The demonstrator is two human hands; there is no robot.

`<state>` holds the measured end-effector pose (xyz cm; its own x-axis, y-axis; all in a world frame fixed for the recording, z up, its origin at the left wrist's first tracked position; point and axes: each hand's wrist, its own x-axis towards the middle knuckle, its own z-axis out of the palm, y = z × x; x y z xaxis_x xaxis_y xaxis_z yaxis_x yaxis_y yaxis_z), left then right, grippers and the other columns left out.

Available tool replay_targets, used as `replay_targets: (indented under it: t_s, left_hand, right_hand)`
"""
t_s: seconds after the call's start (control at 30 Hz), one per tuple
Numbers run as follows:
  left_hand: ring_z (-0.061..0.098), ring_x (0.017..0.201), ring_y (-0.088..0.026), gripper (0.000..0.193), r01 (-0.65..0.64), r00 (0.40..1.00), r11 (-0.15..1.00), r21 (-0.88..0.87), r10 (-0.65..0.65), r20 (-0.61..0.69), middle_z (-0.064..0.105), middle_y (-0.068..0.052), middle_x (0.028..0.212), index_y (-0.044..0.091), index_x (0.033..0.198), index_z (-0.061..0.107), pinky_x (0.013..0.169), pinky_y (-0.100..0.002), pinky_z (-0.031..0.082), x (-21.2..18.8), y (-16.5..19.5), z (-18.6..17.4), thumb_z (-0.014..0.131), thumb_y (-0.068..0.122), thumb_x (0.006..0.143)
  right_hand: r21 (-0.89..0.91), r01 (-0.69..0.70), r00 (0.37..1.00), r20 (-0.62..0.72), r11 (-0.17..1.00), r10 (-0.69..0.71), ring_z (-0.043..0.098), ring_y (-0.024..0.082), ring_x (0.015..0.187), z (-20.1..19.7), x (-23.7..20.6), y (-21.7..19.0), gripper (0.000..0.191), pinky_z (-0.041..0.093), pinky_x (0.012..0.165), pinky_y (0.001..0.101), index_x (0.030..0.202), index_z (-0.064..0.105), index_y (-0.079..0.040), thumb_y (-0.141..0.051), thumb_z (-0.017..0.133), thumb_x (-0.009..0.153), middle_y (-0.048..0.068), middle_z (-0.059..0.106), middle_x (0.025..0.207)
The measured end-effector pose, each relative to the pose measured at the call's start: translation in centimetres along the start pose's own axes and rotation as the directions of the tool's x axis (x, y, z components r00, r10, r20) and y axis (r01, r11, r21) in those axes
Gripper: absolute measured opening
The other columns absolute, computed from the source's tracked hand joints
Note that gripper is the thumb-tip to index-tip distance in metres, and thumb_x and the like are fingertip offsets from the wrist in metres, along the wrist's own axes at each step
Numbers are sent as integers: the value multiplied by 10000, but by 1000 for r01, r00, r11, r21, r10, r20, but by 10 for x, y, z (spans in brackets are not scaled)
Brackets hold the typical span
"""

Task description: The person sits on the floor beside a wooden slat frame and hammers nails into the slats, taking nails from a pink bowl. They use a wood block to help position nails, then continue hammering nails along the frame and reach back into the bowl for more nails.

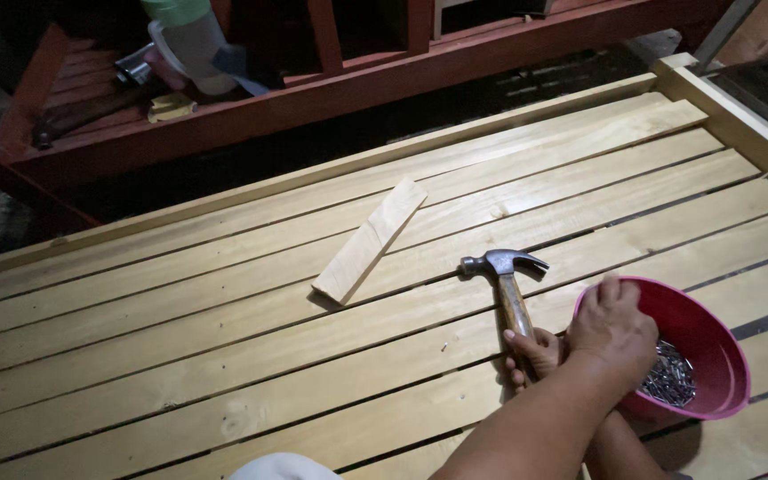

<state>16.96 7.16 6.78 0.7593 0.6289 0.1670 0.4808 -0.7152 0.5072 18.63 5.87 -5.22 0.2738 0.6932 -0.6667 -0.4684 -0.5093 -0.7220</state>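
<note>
hammer handle [516,307] end hidden in hand [537,352]; bowl [713,356] partly covered.

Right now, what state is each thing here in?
Hammer: lying on the slats, handle gripped by the right hand.
Pink bowl: upright, holding nails.
Left hand: crossed over, at the bowl's rim.
Short board: lying loose across the slats.

Bare forearms, no sleeves; left hand [611,331], right hand [535,353] ungloved.

Slatted wooden platform [224,356], loose short board [371,240], hammer [504,267], pink bowl [722,356]
</note>
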Motion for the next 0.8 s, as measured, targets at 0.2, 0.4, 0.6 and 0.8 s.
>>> replay_targets:
  t_s: [0.2,0.4,0.6,0.8]
  left_hand:
    - [254,1427,-514,551,302,877,740,-601,-463,-130,176,-250,1727,-4,1571,425,1074,-599,319,23,-21,27,527,170,1058]
    - [742,996,-394,241,225,974,950,-216,-210,90,757,-251,1089,-3,1016,789,867,-471,603,35,-45,42,617,106,888]
    - [766,967,-371,182,290,957,917,-274,-280,76,759,-250,1055,2,1009,792,867,-451,609,48,-59,5,663,91,914]
    - [774,813,-291,169,543,819,732,-412,-570,66,766,-187,897,-1,927,815,776,-394,632,75,-140,-68,783,109,804]
  right_hand:
    - [-6,14,1000,7,1000,-14,527,172,489,-2,2,-2,310,420,414,335,1010,533,-25,-268,706,927,97,582,672]
    - [3,22,1000,17,1000,-22,548,175,509,-1,4,-3,321,444,435,336,1004,547,-1,-276,699,941,101,594,687]
    - [-13,44,998,35,999,-44,568,177,530,-9,9,9,337,468,455,337,999,561,23,-284,693,955,106,606,702]
    - [-149,83,992,105,985,-68,517,194,453,-10,3,4,415,435,399,356,987,552,14,-374,695,970,121,573,647]
